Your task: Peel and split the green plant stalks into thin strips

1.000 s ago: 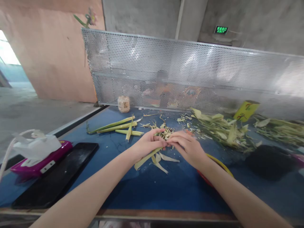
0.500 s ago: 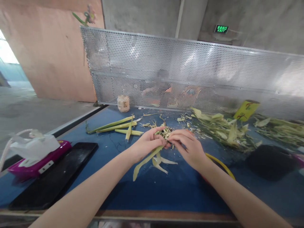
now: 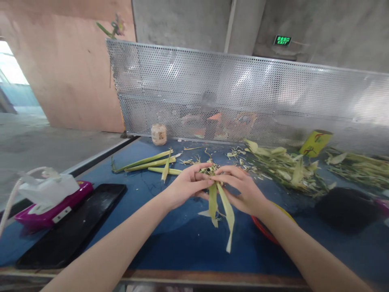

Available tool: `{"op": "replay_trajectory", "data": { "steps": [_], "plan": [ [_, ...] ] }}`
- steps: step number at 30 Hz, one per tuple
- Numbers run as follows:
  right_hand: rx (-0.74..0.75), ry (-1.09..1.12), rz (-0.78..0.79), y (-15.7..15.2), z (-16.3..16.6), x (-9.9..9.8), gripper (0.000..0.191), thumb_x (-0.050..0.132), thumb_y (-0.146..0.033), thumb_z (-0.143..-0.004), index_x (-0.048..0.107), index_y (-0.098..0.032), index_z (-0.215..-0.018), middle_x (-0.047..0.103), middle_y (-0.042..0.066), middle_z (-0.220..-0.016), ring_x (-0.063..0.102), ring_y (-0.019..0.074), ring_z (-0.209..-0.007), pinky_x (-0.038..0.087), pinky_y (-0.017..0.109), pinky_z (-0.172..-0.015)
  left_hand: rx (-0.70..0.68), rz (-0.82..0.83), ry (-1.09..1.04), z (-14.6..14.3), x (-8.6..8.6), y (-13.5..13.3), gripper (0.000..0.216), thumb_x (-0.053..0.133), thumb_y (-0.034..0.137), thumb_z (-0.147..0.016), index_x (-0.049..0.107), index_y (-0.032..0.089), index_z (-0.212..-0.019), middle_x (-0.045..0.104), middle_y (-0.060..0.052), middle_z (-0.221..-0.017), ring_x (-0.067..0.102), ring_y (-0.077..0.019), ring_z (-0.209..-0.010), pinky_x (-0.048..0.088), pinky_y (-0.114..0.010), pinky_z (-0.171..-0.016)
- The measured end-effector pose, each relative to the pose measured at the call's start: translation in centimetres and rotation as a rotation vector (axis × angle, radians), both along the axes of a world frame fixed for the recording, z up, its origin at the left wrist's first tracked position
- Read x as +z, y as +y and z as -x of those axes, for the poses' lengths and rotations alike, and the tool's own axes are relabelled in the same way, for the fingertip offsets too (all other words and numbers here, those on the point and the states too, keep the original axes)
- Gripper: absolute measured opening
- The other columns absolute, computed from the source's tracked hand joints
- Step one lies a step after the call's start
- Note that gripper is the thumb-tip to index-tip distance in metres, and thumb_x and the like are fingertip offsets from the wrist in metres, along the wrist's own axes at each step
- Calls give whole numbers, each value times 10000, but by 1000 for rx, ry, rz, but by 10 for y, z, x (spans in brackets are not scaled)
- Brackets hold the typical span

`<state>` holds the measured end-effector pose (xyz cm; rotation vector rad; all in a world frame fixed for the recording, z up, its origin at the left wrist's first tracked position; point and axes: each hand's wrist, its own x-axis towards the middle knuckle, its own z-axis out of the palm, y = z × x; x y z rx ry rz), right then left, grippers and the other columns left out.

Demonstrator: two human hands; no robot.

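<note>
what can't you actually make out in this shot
- Head view: where the fingertips of the left hand and right hand grip the green stalk is hidden by the fingers themselves.
- The red and yellow bowl is mostly covered by the right forearm.
- The person behind the perforated metal screen is blurred.
- The dark object at right is too shadowed to identify.

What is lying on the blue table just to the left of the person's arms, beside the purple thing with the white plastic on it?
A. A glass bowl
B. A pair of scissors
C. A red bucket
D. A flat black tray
D: a flat black tray lies on the blue table, right beside the purple thing left of the left hand.
</note>
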<state>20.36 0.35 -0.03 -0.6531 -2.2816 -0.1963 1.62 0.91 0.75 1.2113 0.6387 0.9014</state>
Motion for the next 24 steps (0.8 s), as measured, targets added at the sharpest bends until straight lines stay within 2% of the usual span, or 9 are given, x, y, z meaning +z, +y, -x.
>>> {"op": "replay_trajectory", "data": {
  "steps": [3,7,11,20,24],
  "plan": [
    [-7,71,88,1,-2,0,230,484,-167,-815,569,-239,-1016,592,55,-979,568,152,-909,483,305,-783,-11,15,1,-1,1,-1,558,608,105,-681,420,153,-1204,632,-24,-758,623,-156,-695,514,-311,-610],
    [-22,162,158,6,-5,-6,202,481,-218,-830,598,-249,-992,610,41,-971,585,138,-883,487,282,-775,-51,-45,-12,-2,-2,-2,630,614,81,-669,369,175,-1242,632,-24,-812,627,-166,-744,520,-354,-672],
    [-39,160,173,8,-4,-10,210,485,-231,-825,613,-261,-988,618,38,-964,592,144,-864,492,289,-760,-55,-43,-11,-2,-3,-3,613,614,85,-668,382,168,-1229,622,-29,-816,629,-177,-754,514,-359,-675],
    [-27,221,235,1,2,-1,179,493,-197,-812,644,-216,-907,634,52,-911,598,146,-821,498,285,-706,-64,49,-43,-2,2,-6,565,600,69,-664,421,147,-1195,624,-59,-838,632,-187,-741,501,-359,-667],
    [-60,258,234,0,3,-2,187,479,-199,-808,667,-195,-809,642,53,-847,603,145,-764,499,264,-640,-85,31,-23,-3,-2,-5,585,606,66,-652,409,164,-1194,614,-44,-822,642,-197,-757,486,-335,-670]
  ]
}}
